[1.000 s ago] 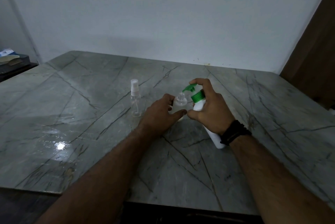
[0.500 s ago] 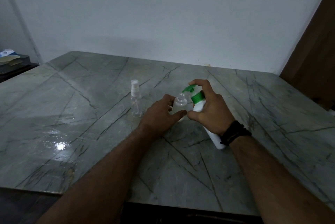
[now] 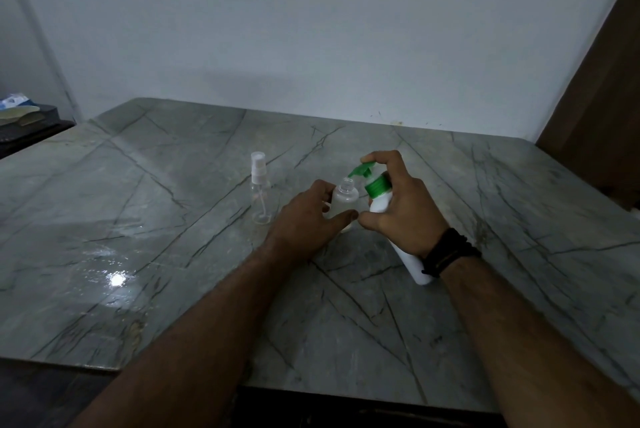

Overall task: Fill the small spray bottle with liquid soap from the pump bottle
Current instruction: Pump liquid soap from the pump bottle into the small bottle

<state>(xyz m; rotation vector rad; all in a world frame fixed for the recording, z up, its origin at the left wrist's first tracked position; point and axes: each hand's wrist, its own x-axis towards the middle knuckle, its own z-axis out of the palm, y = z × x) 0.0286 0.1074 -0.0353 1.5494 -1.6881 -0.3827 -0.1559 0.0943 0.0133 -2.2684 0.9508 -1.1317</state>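
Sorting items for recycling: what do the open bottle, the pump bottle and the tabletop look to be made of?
Open small bottle: frosted, translucent plastic, probably; threaded neck shows. Pump bottle: opaque white plastic, green plastic pump, matte. Tabletop: polished grey stone, likely marble, with dark veins and a glossy glare.

Arms: both were bare from the forearms down, with no sleeves in the frame.
Left hand (image 3: 304,216): wore nothing.
Right hand (image 3: 401,209): unadorned.
Right wrist: carried a black wristband (image 3: 446,254) of several stacked dark strands.
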